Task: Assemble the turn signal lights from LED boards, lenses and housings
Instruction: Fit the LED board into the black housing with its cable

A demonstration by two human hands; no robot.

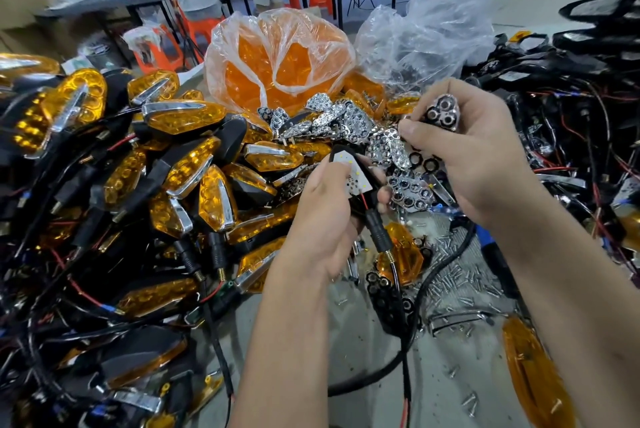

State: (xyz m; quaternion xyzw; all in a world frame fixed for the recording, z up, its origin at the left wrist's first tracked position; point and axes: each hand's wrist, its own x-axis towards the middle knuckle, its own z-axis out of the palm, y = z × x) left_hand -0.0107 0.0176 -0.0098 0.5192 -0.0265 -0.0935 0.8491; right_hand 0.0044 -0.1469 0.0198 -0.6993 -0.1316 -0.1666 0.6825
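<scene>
- Left hand point(323, 216) grips the black housing point(360, 199), white LED board point(353, 173) seated inside, facing up between thumb and fingers.
- Right hand point(474, 147) pinches a chrome reflector insert point(443, 112) at its fingertips, above and right of the board.
- My read: line each cup over its LED, press evenly, mind the red wire.
- Beyond the fingers: loose reflectors point(346, 119), amber lenses in a bag point(277, 53).

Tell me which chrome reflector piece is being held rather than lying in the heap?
The chrome reflector pinched in the right hand, raised above the heap.
</scene>
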